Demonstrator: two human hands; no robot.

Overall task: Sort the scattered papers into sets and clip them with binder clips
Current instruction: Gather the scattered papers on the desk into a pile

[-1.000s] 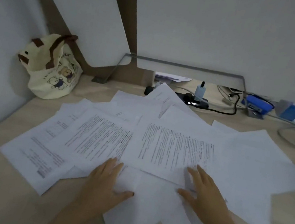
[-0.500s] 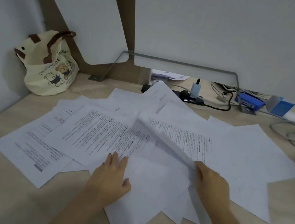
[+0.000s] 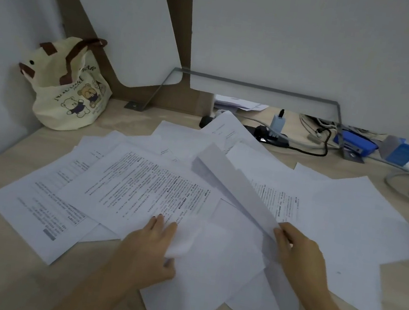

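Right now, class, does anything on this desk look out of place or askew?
Yes. The printed papers lie fanned at clashing angles, overlapping, not stacked. One sheet is lifted and curled, held at its edge by the right hand. Another sheet lies over the power strip at the back.
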